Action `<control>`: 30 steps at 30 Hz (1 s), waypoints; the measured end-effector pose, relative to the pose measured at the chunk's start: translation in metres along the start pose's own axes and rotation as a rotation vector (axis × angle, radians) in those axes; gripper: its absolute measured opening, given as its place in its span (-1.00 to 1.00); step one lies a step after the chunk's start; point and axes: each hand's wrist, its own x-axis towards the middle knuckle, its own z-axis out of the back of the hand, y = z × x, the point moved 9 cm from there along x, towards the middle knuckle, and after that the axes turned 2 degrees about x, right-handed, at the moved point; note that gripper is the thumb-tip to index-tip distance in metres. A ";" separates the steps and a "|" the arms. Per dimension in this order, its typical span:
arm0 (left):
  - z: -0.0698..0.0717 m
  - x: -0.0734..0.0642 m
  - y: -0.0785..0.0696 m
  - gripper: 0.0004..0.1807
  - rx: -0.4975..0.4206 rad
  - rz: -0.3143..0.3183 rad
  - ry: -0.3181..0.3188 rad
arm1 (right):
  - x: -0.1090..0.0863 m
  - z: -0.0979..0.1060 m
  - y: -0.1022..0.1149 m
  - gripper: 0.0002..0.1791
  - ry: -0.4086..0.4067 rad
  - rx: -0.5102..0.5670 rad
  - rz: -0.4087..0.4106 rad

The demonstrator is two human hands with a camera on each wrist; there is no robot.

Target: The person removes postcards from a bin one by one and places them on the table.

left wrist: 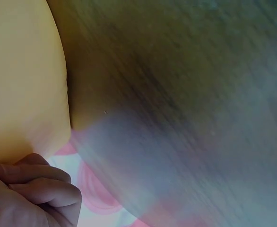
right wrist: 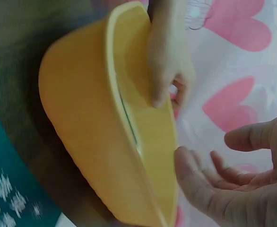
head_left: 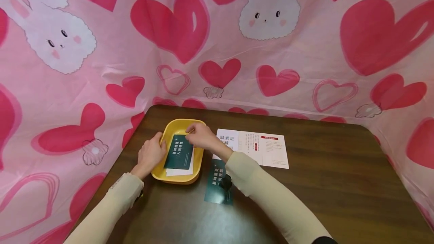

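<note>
Hovering over the far right part of the yellow basin (head_left: 198, 161), the right hand (head_left: 202, 138) has its fingers (right wrist: 195, 187) loosely bent, thumb apart, no object visible between them. The left hand (head_left: 152, 153) grips the left rim, thumb inside, other fingers outside.

Just under the right hand: dark green card (head_left: 179, 155) in the basin, lettering up, on top of a white sheet (head_left: 174, 172) that sticks out at the near end. Exact contact between right fingertips and card can't be told. Risk: if those fingers poke down, the card could skid on the sheet or get its corner bent against the wall. If they go for the card, a pinch could miss, since it lies almost flat.

Basin: held on one side only, so a hard pull or push on that rim would likely tilt or drag it, and the two papers would slide together.

Further out, second green card (head_left: 217, 189) lies on the tabletop (head_left: 332, 168) below the right wrist, partly hidden by the sleeve (head_left: 271, 195) and a black wrist piece (head_left: 225, 182). A low arm sweep could knock it askew, along with the white lettered card (head_left: 225, 135) and postcard (head_left: 268, 150) beside it.
</note>
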 end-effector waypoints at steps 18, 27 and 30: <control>-0.002 0.001 -0.001 -0.51 -0.014 0.005 0.044 | 0.013 -0.072 -0.033 -0.03 0.189 -0.722 -0.377; 0.001 0.001 -0.001 -0.60 0.006 -0.004 0.012 | 0.010 -0.084 -0.023 -0.02 0.161 -0.612 -0.369; -0.001 0.000 0.000 -0.59 -0.007 -0.001 0.024 | 0.010 -0.085 -0.025 -0.07 0.159 -0.579 -0.359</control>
